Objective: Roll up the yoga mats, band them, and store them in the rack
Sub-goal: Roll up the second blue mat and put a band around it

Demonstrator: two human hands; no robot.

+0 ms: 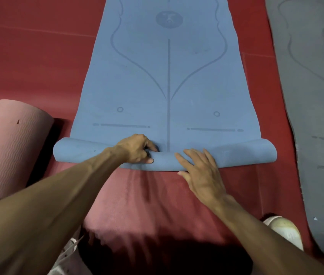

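Note:
A blue yoga mat [167,80] with printed alignment lines lies flat on the red floor, stretching away from me. Its near end is curled into a short roll [242,153] that spans the mat's width. My left hand [137,148] grips the roll left of the centre line, fingers curled over the top and thumb under the front. My right hand [200,167] lies on the roll just right of centre, fingers straight and spread, thumb at the roll's lower edge.
A rolled pink mat [12,143] lies at the left beside the blue roll. A grey mat [315,116] is spread flat at the right. A lighter red mat [157,205] lies under my arms. A white shoe [286,229] shows at lower right.

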